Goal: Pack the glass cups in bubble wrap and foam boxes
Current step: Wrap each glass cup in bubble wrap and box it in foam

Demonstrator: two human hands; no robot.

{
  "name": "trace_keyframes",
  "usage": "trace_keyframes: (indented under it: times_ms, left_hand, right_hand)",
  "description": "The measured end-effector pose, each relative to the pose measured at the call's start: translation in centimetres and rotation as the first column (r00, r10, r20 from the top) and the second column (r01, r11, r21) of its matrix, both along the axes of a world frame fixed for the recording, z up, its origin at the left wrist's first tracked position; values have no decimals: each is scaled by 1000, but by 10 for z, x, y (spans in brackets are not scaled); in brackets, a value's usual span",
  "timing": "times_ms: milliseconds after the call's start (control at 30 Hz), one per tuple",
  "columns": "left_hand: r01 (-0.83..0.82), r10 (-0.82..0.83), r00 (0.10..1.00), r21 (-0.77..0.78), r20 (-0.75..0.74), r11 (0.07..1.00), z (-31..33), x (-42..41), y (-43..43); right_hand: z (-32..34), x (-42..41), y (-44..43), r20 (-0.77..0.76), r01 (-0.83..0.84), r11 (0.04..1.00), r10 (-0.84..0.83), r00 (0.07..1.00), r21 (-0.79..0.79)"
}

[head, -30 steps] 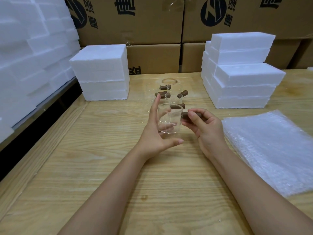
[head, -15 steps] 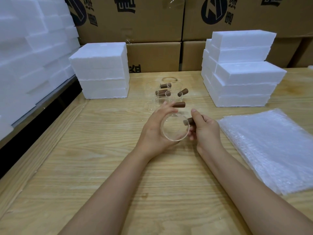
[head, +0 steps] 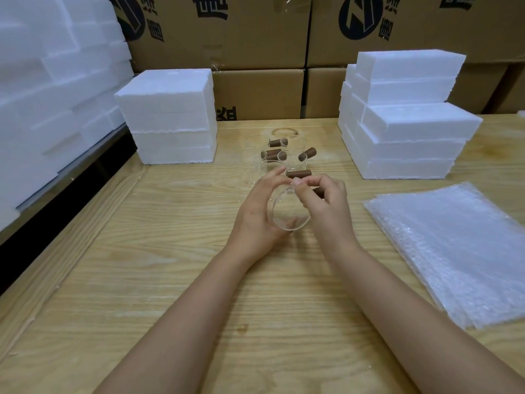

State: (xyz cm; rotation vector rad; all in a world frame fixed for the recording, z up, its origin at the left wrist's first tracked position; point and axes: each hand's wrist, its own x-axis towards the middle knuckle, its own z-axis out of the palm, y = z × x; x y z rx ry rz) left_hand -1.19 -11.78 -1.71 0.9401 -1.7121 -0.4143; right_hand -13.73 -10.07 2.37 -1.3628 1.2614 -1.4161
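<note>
A clear glass cup (head: 288, 214) with a brown wooden handle is held above the wooden table (head: 159, 268), tilted so one round end faces me. My left hand (head: 260, 214) wraps its left side. My right hand (head: 324, 204) grips its right side, fingers curled over the handle and pinching at the far rim. Several more glass cups with brown handles (head: 277, 155) stand just behind my hands. A stack of bubble wrap sheets (head: 460, 245) lies flat at the right. White foam boxes are stacked at the back left (head: 170, 115) and back right (head: 406, 120).
Cardboard cartons (head: 255, 38) form a wall behind the table. A tall pile of white foam pieces (head: 48, 89) fills the left side, past the table's left edge and a dark gap.
The cup went from upright to tilted toward me. My right hand's fingers moved from the handle's side up over the far rim, and both hands drew slightly nearer.
</note>
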Motion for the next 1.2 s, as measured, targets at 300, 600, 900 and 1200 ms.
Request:
trace_keyframes:
  times_ms: [300,600,900,1200]
  left_hand:
    - [-21,24,997,-33,78,999,-3,0,-4]
    - [36,-30,998,126,-46,991,0,4,-4]
    - [115,-87,987,215,-135,970,9,1,3]
    - [135,-130,991,206,-40,969,6,1,3]
  right_hand:
    - [0,-3,-6,-398,-77,991,116,910,112]
    - [3,-24,-12,-565,-273,962,242,789,31]
    - [14,-48,-19,-331,-456,890,424,843,-23]
    - [11,-54,-22,-114,-426,902,432,895,73]
